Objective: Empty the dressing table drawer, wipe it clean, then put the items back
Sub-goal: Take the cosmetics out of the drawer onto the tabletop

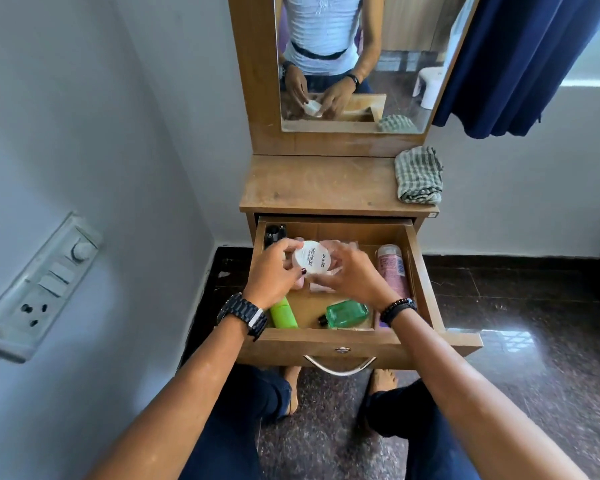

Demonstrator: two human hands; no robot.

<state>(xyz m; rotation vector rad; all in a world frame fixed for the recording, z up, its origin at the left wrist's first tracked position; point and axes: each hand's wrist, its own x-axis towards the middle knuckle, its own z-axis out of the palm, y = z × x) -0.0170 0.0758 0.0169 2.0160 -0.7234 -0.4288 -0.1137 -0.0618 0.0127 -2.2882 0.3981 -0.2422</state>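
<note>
The wooden drawer (425, 282) of the dressing table stands pulled out. Over it my left hand (272, 271) grips a round white nail-polish-remover tub (311, 258) by its left side. My right hand (352, 273) is blurred, fingers curled at the tub's right side and over something clear; whether it holds anything I cannot tell. Inside the drawer lie a lime green tube (284, 314), a green bottle with a black cap (345, 314), a pink bottle (392, 270) along the right wall and a black item (274, 233) at the back left.
A folded green checked cloth (419, 175) lies on the right end of the tabletop (319, 185). The mirror (357, 60) stands behind. A wall with a switchboard (39, 289) is close on the left, a blue curtain (520, 60) hangs at the right, dark floor below.
</note>
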